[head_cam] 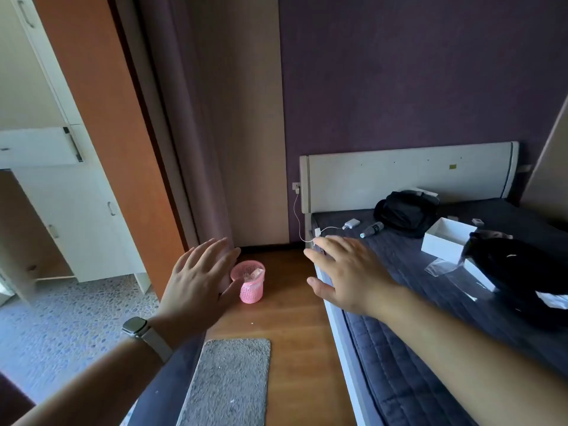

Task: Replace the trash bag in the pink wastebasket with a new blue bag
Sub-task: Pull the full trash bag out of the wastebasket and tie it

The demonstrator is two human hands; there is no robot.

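We see both hands stretched forward, palms down and fingers spread — neither one grips anything. Our left hand [196, 279], with a watch [135, 326] on its wrist, hovers in front of the pink wastebasket [250, 284] and hides the basket's left edge from view; whether it touches the basket we cannot tell. Our right hand [347, 272] reaches out over the near corner of the bed [408, 348], well apart from the basket.

The wastebasket stands upright on the wooden floor [292, 318], near the corner of the room between the sliding door [123, 149] and the bed. A pale liner sits inside it with some crumpled scraps on top. A grey rug [227, 382] lies on the floor closer to us.

On the bed's dark quilt lie a black bag [405, 210], an open white box [445, 238] and a charger with its white cable [298, 222] — the cable runs up to a wall socket beside the headboard [399, 176].
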